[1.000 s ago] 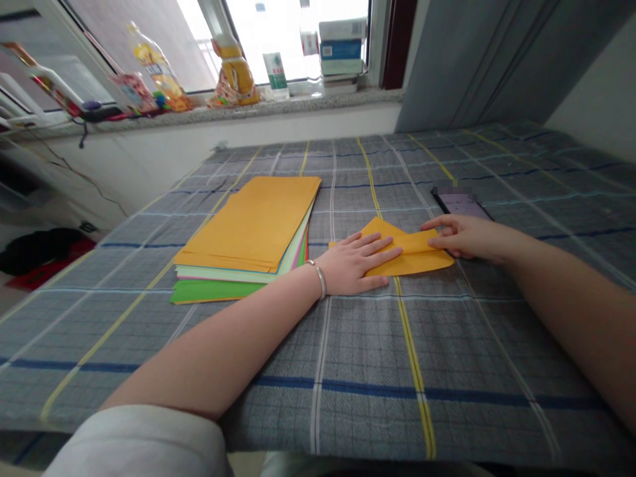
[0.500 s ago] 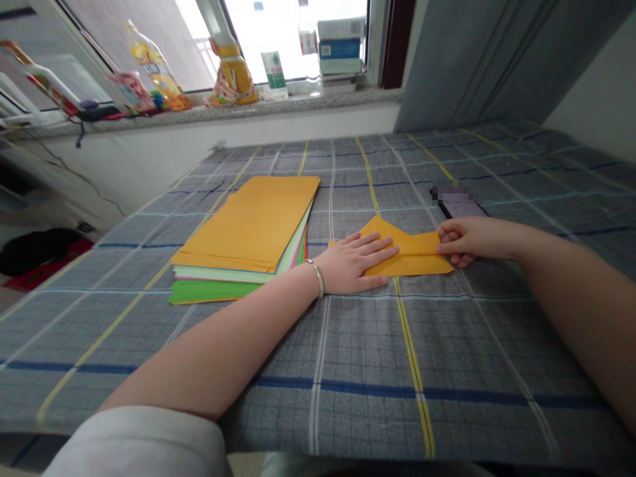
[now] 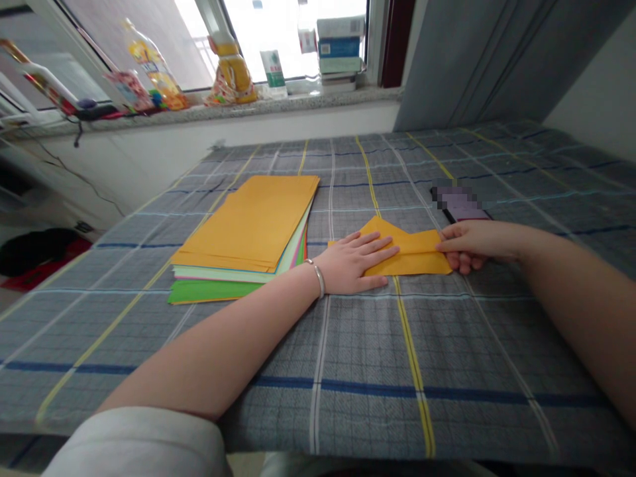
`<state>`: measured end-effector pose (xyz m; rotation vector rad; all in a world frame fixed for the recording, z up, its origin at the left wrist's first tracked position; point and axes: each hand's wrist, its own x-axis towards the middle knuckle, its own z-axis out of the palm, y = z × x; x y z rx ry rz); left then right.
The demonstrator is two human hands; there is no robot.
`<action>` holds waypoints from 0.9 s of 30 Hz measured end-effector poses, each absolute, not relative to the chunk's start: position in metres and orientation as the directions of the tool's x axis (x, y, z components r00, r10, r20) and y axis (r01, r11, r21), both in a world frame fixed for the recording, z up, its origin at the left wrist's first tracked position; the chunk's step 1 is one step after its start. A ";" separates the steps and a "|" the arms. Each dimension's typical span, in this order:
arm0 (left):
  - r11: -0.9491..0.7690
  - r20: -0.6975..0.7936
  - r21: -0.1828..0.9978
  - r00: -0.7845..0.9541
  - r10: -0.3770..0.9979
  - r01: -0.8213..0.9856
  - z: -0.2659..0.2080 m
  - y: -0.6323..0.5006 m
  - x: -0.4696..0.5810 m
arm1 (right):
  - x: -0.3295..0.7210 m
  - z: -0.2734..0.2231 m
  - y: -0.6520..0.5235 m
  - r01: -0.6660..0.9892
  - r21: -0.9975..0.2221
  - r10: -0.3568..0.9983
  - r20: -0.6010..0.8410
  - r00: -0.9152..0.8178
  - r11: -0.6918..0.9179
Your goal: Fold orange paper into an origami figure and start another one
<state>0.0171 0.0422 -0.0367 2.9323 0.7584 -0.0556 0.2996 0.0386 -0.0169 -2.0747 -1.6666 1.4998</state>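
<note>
A folded sheet of orange paper [image 3: 420, 260] lies on the checked cloth, with a pointed peak on its far side and a crease running along its length. My left hand [image 3: 355, 262] rests flat on its left part, fingers spread, hiding that end. At the right end, my right hand [image 3: 464, 246] pinches the paper's edge between thumb and fingers. To the left of the folded piece is a stack of coloured paper [image 3: 253, 222], orange on top with white, pink and green sheets showing beneath.
A phone [image 3: 462, 202] lies just beyond my right hand. The grey checked cloth [image 3: 368, 371] covers the whole surface. On the windowsill [image 3: 298, 105] at the back stand bottles, a white-and-green tube [image 3: 273, 71] and stacked boxes [image 3: 340, 53].
My right hand has shifted slightly at the right end of the paper, its fingers now further under the edge. My left hand and the paper stack stay as they were.
</note>
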 end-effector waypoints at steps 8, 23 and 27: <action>-0.864 -0.100 0.099 0.869 0.485 0.494 -0.034 0.042 0.018 | 0.298 -0.011 0.039 0.765 -0.509 0.727 -0.682 -0.078 -0.395; -0.850 -0.109 0.094 0.854 0.508 0.518 -0.034 0.040 0.019 | 0.272 -0.001 0.029 0.957 -0.267 0.968 0.246 -0.047 0.114; -0.834 -0.120 0.120 0.841 0.527 0.539 -0.035 0.040 0.020 | 0.248 -0.024 0.025 0.891 -0.189 0.891 0.290 -0.350 0.412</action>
